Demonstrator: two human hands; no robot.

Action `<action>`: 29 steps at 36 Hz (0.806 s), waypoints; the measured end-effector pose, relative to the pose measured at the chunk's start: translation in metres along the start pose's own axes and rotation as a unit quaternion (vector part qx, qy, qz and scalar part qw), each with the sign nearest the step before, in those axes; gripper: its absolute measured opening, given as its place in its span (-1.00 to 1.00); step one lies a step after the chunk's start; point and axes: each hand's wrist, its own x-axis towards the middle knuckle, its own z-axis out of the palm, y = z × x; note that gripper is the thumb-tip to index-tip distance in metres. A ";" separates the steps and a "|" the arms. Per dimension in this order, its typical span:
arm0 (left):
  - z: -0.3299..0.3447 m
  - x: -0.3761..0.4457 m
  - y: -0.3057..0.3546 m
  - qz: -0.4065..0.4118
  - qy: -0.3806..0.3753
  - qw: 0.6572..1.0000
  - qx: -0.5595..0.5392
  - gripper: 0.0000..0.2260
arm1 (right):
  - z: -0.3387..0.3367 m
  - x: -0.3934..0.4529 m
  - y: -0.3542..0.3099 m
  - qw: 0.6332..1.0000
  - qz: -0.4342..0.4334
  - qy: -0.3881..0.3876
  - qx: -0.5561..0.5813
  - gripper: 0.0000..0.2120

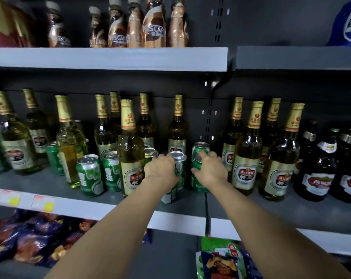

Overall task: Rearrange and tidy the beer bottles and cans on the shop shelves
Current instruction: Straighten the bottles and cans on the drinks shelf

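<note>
Head view: fingers of each hand around a separate green can — left hand (pixel 160 170), left can (pixel 179 168), right hand (pixel 211 168), right can (pixel 197 158).

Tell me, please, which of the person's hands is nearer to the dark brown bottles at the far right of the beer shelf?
Right. The right hand grips a green can left of the dark brown bottles; the left hand, gripping another can, lies farther left.

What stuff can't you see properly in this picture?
All in the head view:
- Green can gripped by the left hand: its label is mostly covered by the hand.
- Green can under the right hand: partly hidden by the fingers.
- Blue Pepsi pack: cut off by the right edge.
- Price tags on the shelf edge: too blurred to read.
</note>
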 end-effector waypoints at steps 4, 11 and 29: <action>-0.009 -0.020 0.003 0.014 0.041 0.999 0.028 -0.47 | -0.003 -0.025 0.008 0.998 -0.042 0.045 -0.007 -0.43; -0.028 -0.071 0.000 -0.014 0.083 0.996 0.002 -0.52 | -0.035 -0.070 0.010 0.987 -0.139 0.080 -0.019 -0.44; -0.025 -0.225 -0.169 -0.264 -0.019 0.964 0.022 -0.53 | 0.004 -0.191 -0.189 0.937 -0.330 -0.113 0.019 -0.49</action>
